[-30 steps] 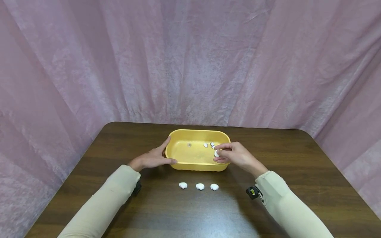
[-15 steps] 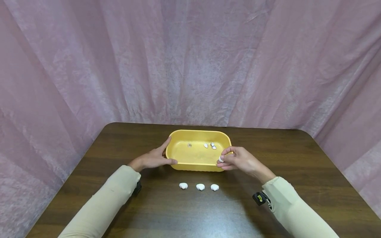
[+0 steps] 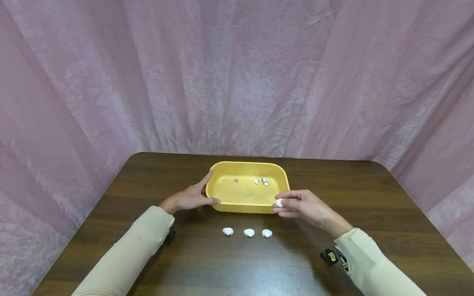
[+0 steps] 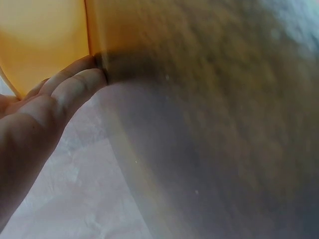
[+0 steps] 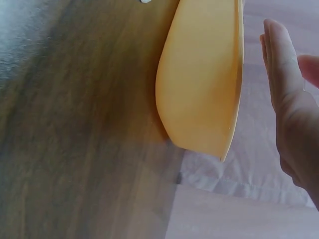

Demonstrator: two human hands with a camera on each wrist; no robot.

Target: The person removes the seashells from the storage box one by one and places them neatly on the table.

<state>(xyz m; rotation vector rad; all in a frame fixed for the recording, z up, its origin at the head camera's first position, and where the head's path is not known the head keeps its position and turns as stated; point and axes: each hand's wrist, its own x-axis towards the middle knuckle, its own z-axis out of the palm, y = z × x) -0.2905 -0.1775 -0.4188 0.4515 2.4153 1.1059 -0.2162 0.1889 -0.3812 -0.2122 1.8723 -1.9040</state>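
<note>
A yellow plastic basin (image 3: 244, 209) stands on the table, its left end held by my left hand (image 3: 192, 197), thumb over the front rim and fingers spread along the side. In the left wrist view those fingers (image 4: 75, 87) lie against the basin's wall. Between thumb and fingers, my right hand (image 3: 307, 207) pinches a white seashell (image 3: 279, 203) close over the basin's front right corner. The right wrist view shows that hand beyond the basin (image 5: 199, 79), the shell hidden. Inside lie several small shells (image 3: 256, 181) and a clear little piece (image 3: 235, 180).
In front of the basin, three white seashells (image 3: 249, 233) lie in a row on the dark wooden table (image 3: 185, 259). A pink curtain (image 3: 237, 82) hangs behind the table's far edge.
My right hand has drawn the pinched seashell out from over the basin's inside, toward me and to the right. My left hand has kept its place on the basin.
</note>
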